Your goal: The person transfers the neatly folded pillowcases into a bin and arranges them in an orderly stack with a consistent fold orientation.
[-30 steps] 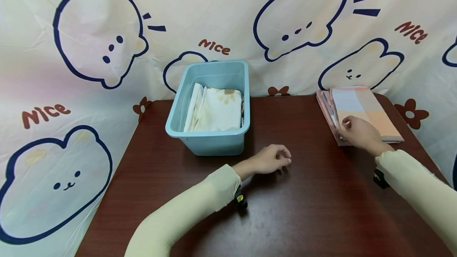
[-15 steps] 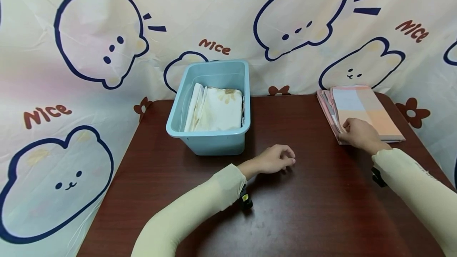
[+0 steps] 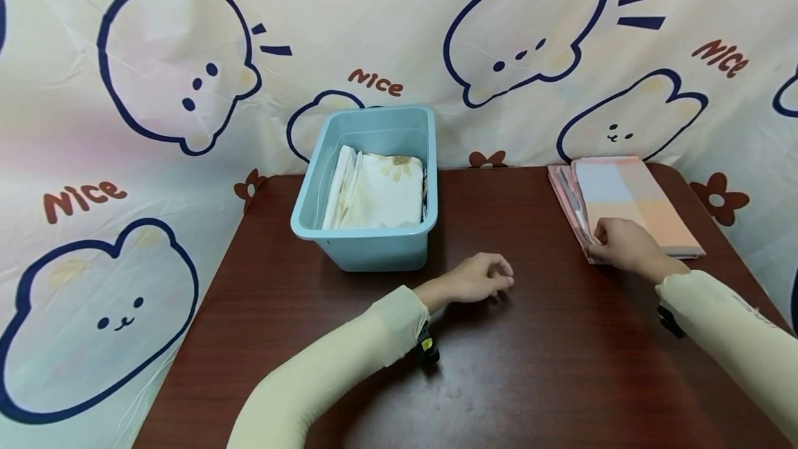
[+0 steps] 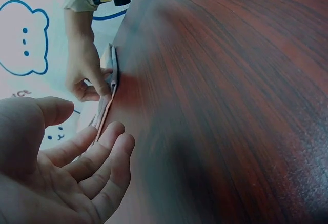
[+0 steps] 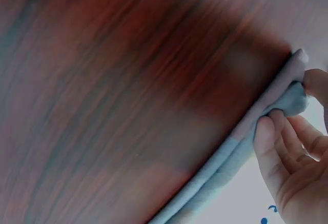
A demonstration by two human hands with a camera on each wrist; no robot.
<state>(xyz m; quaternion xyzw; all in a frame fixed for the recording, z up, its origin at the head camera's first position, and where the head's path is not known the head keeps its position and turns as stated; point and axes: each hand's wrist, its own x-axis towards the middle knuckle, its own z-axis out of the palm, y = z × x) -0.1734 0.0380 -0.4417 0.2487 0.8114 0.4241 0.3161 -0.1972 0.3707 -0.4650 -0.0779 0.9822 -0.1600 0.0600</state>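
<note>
A folded cloth [image 3: 623, 189] with pastel pink, orange and pale blue checks lies at the back right of the table. My right hand [image 3: 630, 248] pinches its near left corner. In the right wrist view, the fingertips [image 5: 265, 131] and thumb of that hand close on the cloth's layered edge [image 5: 230, 147]. My left hand [image 3: 470, 279] hovers low over the middle of the table, holding nothing. Its fingers [image 4: 115, 165] hang loosely bent in the left wrist view, with the right hand and the cloth's edge beyond them.
A light blue plastic bin [image 3: 370, 248] stands back left of centre. Folded white cloths [image 3: 386, 189] with a floral print lie inside it. The dark red-brown wooden table [image 3: 536, 366] meets a cartoon-printed curtain [image 3: 517, 130] at the back and sides.
My right hand has closed on the corner of the checked cloth, and the cloth has shifted slightly toward me. My left hand has drifted a little to the right.
</note>
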